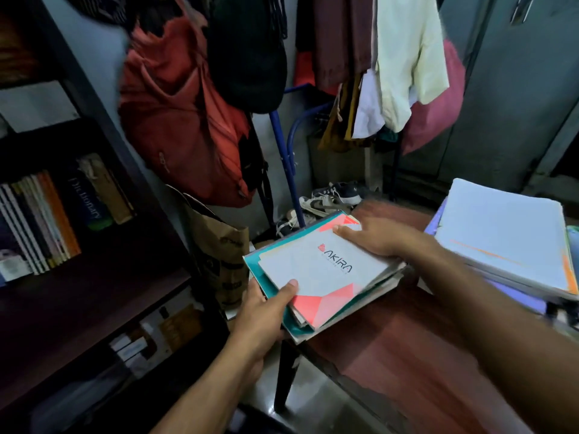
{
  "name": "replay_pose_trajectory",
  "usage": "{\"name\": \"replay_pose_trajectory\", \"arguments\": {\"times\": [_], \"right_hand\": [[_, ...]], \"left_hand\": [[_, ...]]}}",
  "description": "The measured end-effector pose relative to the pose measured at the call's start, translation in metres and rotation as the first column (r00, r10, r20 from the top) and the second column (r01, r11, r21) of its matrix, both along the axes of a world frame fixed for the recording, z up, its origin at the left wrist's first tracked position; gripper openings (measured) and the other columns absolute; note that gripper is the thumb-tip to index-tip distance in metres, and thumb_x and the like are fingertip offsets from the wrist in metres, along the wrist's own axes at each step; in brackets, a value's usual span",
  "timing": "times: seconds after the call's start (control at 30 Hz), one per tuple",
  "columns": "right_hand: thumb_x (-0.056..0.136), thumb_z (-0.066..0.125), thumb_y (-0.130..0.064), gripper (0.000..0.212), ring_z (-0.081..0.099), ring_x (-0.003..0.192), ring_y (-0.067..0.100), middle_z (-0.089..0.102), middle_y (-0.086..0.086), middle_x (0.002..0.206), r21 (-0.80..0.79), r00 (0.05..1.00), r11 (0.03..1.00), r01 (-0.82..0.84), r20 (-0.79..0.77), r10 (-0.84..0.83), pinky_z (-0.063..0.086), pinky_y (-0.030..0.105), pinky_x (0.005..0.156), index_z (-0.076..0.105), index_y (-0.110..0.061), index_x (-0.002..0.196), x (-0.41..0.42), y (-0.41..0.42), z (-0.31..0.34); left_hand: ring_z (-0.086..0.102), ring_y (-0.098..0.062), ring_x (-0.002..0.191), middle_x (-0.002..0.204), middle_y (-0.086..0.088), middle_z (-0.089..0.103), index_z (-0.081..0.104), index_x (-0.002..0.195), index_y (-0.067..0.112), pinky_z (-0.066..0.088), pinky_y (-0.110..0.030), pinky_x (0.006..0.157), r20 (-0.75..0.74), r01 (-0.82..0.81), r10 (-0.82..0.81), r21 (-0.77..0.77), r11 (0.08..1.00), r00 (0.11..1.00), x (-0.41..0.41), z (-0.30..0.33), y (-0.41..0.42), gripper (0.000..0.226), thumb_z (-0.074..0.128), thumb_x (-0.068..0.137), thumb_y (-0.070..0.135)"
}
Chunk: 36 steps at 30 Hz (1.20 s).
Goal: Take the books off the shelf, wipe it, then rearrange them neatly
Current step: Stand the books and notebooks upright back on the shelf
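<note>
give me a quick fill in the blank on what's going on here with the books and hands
1. Both hands hold a stack of books whose top cover reads ____.
2. The left hand grips the stack's near corner with its ____ on top.
3. The right hand lies on the stack's ____ edge.
4. A second pile of papers lies on the ____ to the right.

Missing words: AKIRA; thumb; far; table

Both arms reach forward, hands curled in a grip

Left hand (268, 311) has its thumb on top (fingers hidden beneath); right hand (374, 238) lies farther out, fingers pointing left.
</note>
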State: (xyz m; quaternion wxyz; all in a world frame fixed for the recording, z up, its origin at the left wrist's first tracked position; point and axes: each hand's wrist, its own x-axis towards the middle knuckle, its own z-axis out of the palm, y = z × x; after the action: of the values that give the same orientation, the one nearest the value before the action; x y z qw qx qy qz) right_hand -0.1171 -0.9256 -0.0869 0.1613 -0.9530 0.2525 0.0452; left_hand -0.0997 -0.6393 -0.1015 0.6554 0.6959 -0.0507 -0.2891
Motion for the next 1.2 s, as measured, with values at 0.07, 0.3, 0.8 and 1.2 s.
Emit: {"name": "replay_pose_trajectory", "arguments": {"times": [0.07,0.3,0.8,1.2], "right_hand": [[0.090,0.034,-0.080,0.085,0.055,0.123,0.031,0.054,0.012,0.141,0.047,0.992,0.997,0.054,0.108,-0.059,0.044,0.041,0.104,0.050,-0.012,0.139,-0.007,0.015,-0.011],[0.096,0.041,-0.067,0.073,0.047,0.127,0.038,0.048,0.017,0.135,-0.029,0.989,0.997,0.078,0.129,-0.074,0.042,0.048,0.105,0.050,-0.007,0.138,-0.013,0.063,-0.006],[0.086,0.065,-0.060,0.055,0.052,0.115,0.025,0.055,0.005,0.116,0.186,0.942,0.966,-0.180,0.316,0.114,0.043,0.036,0.098,0.062,-0.027,0.130,-0.008,0.145,-0.004],[0.079,0.064,-0.064,0.083,0.044,0.133,0.009,0.043,-0.010,0.143,0.177,0.511,0.493,-0.852,0.490,0.706,0.034,0.029,0.115,0.040,-0.026,0.148,0.070,0.369,-0.003]], "left_hand": [[0.072,-0.012,0.096,0.126,0.008,0.063,0.050,0.125,0.042,0.059,-0.028,0.055,0.001,0.006,-0.006,-0.005,1.000,1.000,0.002,-0.002,0.002,0.036,0.071,0.095,0.035],[0.075,-0.016,0.098,0.118,0.002,0.075,0.055,0.133,0.028,0.061,-0.033,0.080,-0.035,-0.038,0.035,-0.092,0.995,0.999,0.010,-0.008,0.011,0.043,0.073,0.094,0.028],[0.076,-0.034,0.078,0.103,-0.021,0.076,0.065,0.119,0.007,0.064,-0.045,0.061,-0.187,-0.280,0.242,-0.216,0.936,0.952,0.011,0.006,0.118,0.026,0.065,0.093,0.007],[0.066,-0.045,0.114,0.122,-0.022,0.071,0.059,0.134,0.007,0.049,-0.068,0.099,-0.136,-0.859,0.893,-0.366,0.357,0.429,-0.008,0.009,0.355,0.056,0.073,0.079,0.013]]}}
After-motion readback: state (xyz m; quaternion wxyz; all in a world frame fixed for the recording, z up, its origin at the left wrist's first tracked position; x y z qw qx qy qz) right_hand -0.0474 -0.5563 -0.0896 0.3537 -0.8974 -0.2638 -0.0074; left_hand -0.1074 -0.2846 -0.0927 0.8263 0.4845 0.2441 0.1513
